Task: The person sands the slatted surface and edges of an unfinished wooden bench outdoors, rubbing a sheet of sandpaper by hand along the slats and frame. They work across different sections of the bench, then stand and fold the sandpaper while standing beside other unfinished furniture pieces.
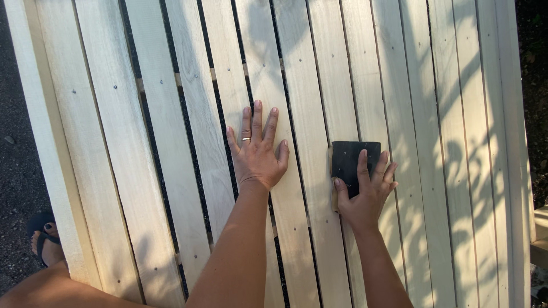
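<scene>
Seen from above, the left hand [257,157] lies open and flat on the slatted wooden panel [160,142], apparently steadying it, while the right hand [365,194] presses a dark sanding block [349,159] against a neighbouring slat.

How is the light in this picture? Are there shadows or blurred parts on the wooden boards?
Head view: warm sunlight falls across the pale slatted wooden panel, leafy dappled shadows cover its right side, and a softer shadow lies at the top centre. The flat left hand and the right hand on the dark rectangular sanding block look sharp, without glare.
</scene>
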